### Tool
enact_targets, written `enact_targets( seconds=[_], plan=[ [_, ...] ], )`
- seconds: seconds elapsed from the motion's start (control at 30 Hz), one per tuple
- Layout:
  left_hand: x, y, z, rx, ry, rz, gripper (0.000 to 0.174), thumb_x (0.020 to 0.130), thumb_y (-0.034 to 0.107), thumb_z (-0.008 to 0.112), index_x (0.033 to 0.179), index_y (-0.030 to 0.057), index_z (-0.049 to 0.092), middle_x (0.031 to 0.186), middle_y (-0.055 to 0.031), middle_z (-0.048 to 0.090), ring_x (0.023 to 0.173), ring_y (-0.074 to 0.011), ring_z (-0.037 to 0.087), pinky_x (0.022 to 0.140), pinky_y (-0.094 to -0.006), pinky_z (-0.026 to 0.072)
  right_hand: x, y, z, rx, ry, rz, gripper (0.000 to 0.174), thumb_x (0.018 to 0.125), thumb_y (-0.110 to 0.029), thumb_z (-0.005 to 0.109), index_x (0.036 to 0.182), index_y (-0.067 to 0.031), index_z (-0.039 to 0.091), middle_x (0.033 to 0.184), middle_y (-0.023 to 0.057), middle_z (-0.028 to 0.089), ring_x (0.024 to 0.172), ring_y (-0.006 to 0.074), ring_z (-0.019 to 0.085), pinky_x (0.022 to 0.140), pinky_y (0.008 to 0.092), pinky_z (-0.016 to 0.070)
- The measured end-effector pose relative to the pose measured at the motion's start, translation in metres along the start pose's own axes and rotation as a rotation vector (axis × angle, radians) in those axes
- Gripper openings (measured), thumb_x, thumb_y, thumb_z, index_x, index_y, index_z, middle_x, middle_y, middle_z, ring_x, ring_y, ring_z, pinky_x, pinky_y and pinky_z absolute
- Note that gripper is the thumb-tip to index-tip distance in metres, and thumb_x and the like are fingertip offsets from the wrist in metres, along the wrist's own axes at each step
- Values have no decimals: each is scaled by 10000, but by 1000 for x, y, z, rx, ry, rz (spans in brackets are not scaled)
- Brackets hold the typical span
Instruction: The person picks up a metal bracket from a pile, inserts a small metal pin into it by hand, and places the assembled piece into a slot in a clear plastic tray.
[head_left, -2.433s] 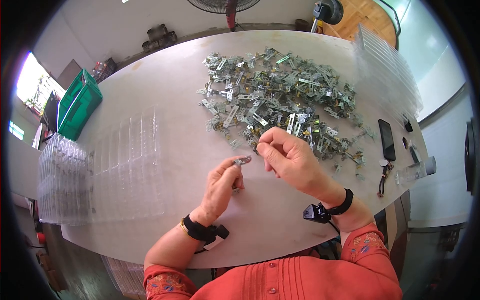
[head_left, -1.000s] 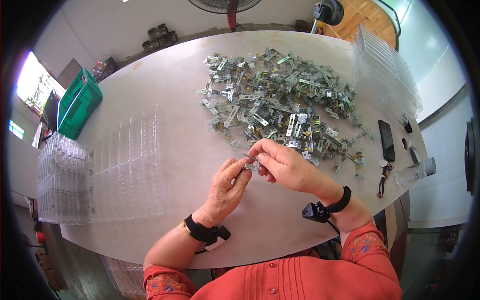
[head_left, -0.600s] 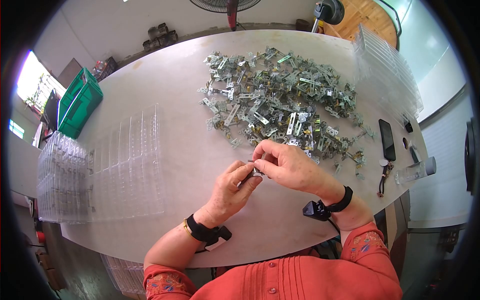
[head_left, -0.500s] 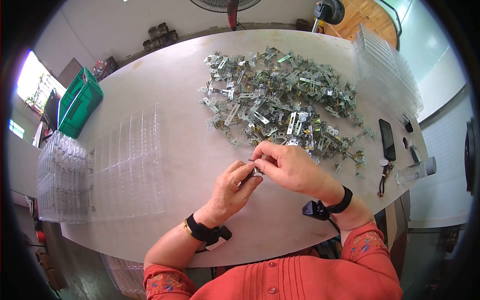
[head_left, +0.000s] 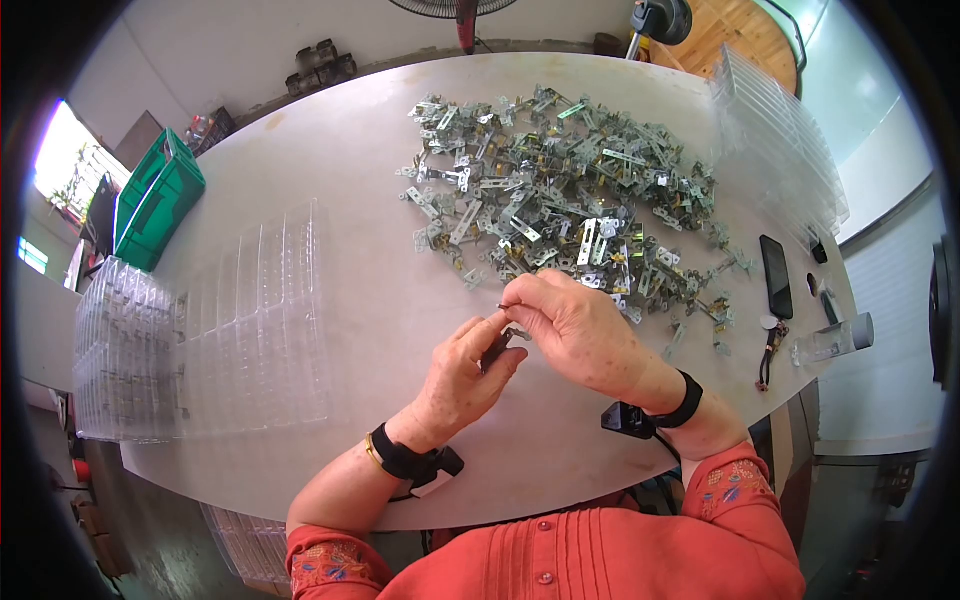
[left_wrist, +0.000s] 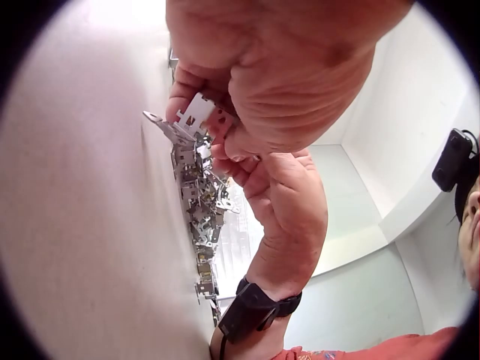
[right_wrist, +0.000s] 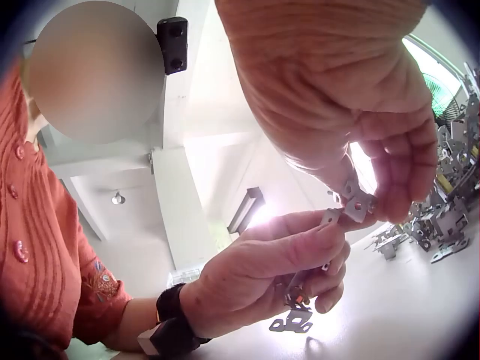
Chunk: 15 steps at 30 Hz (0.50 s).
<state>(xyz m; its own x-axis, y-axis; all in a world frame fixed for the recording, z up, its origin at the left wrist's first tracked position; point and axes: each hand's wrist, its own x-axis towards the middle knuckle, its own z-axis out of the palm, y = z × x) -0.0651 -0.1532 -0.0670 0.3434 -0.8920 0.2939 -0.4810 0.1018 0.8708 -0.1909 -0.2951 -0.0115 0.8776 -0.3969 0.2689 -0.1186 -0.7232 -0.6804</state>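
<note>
Left hand [head_left: 465, 372] grips a metal hinge [right_wrist: 292, 322], thumb on one side, fingers curled round the other; winged, holed end sticks out below the fingers in the right wrist view. Right hand [head_left: 580, 328] meets it at the fingertips, thumb and fingers pinching a small holed metal plate [right_wrist: 358, 205]. Fingers cover the joint, so can't tell if plate and hinge are one piece or two.

Both hands are over the near-middle of the pale table [head_left: 370, 240], just on the near side of a loose pile of hinges [head_left: 560, 180], silver with yellowish bits. Right hand overlaps the pile's near edge in the head view.

Left side: clear compartment tray [head_left: 255, 330] lying flat, stack of clear trays [head_left: 125, 350] beside it, green crate [head_left: 160, 200] farther back. Right side: another clear tray stack [head_left: 778, 150] at the far corner; black phone [head_left: 775, 277] nearer, clear bottle [head_left: 830, 342] on its side near the table edge.

Black camera strap on each wrist.
</note>
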Motion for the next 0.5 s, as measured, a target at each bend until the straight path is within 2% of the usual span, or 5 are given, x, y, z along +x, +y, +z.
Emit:
enact_targets(
  seconds=[0.1,0.17,0.27,0.33,0.5],
  plan=[
    [-1,0,1,-20,29,-29,459,855,-2,776,1286,11,621,829,-32,588,696,-105,548,647,-273,482,3,-3,0,66,99,-10,74,989,-142,627,1054,-108,619,921,129,638,814,349,655,683,434,523],
    [-3,-4,4,-91,124,-89,421,869,-12,768,1250,10,591,836,1,584,705,-68,530,642,-242,470,4,-4,-3,98,158,0,75,989,-139,632,1054,-105,617,923,129,638,806,347,653,677,427,520],
    [-2,-10,6,-145,204,-113,365,886,-13,761,1191,16,563,849,25,577,717,-43,515,639,-217,456,4,-5,-7,102,118,18,78,1001,-141,621,1057,-88,610,895,145,653,778,343,658,671,413,515],
    [-2,-10,6,-140,210,-98,352,889,-12,759,1175,19,555,849,26,575,720,-43,514,640,-213,453,3,-8,-8,259,-68,195,82,1008,-138,610,1054,-69,604,840,161,662,737,334,661,653,397,511],
    [-2,-12,5,-183,204,-75,361,879,-8,775,1155,15,544,850,24,567,739,-50,519,650,-220,454,2,4,5,333,-83,177,102,1017,-140,602,1034,-40,591,793,158,659,672,303,643,627,381,505]
  ],
)
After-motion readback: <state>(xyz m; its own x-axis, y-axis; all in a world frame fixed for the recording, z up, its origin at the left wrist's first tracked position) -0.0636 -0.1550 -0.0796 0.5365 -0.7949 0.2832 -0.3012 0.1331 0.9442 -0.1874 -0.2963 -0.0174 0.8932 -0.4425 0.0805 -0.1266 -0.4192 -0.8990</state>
